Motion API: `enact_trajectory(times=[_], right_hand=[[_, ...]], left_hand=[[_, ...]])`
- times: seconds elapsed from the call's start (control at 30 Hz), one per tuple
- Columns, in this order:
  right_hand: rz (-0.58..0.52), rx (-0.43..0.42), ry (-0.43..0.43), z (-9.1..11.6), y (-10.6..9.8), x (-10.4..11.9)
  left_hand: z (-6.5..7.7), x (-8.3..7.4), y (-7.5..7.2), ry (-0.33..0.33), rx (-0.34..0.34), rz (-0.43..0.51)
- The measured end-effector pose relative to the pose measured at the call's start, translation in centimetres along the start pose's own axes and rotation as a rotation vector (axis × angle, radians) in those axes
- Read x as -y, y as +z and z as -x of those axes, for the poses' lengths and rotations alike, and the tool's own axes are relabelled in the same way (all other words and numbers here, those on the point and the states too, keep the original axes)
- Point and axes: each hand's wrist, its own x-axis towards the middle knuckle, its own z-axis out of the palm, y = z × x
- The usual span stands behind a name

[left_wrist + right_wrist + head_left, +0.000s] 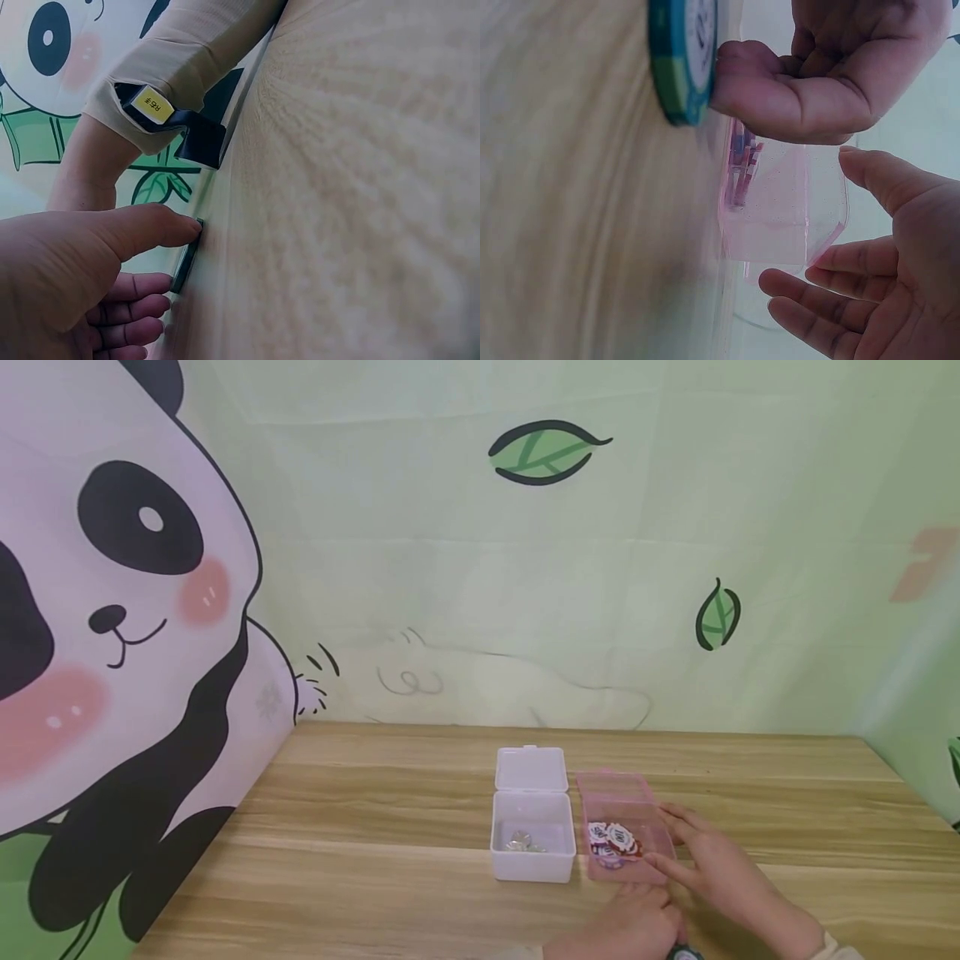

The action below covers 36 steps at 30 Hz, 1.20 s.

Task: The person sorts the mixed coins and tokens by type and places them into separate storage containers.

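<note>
My left hand (637,914) is low in front of the pink plastic box (630,872). It pinches a dark green poker chip (187,255) by the edges between thumb and forefinger. In the right wrist view the chip (681,64) is teal with a white printed centre, close to the tabletop. My right hand (712,860) holds the right end of the pink box, thumb at the near corner, fingers on the far side. Inside that box lie several poker chips (618,837) with white printed faces. Its lid (613,786) stands open at the back.
A white plastic box (532,867) stands just left of the pink one, lid (531,769) open, with several small shiny pieces (521,842) inside. Both boxes are on the wood-grain table (375,827). Behind hangs a light green cloth (450,568) with a panda and leaves.
</note>
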Motion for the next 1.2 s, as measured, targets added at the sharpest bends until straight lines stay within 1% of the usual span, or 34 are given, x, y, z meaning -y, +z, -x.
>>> enact_trajectory(times=[0.2,0.43,0.7,0.77,0.83,0.93,1.1,1.2], right_hand=[[0.002,-0.002,-0.003,0.0,0.0,-0.1],[-0.022,-0.005,-0.007,0.0,0.0,0.0],[-0.004,0.005,0.002,0.0,0.0,0.0],[-0.002,0.006,0.003,0.0,-0.1,0.0],[-0.002,0.003,0.001,0.0,-0.1,0.1],[0.0,-0.003,-0.004,-0.1,-0.1,0.1],[0.009,-0.012,-0.008,0.0,-0.1,0.1],[0.008,-0.007,-0.006,0.1,-0.1,0.1]], left_hand=[[0.1,0.1,0.1,0.013,0.002,0.005],[0.2,0.1,0.0,0.015,-0.032,-0.021],[0.4,0.0,-0.3,-0.013,-0.011,0.032],[0.5,0.1,-0.5,-0.008,-0.014,0.043],[0.6,0.2,-0.7,0.001,-0.031,0.045],[0.8,0.4,-1.1,0.024,-0.054,0.008],[1.0,0.7,-1.4,0.02,-0.048,-0.037],[1.3,0.9,-1.5,0.019,-0.07,-0.046]])
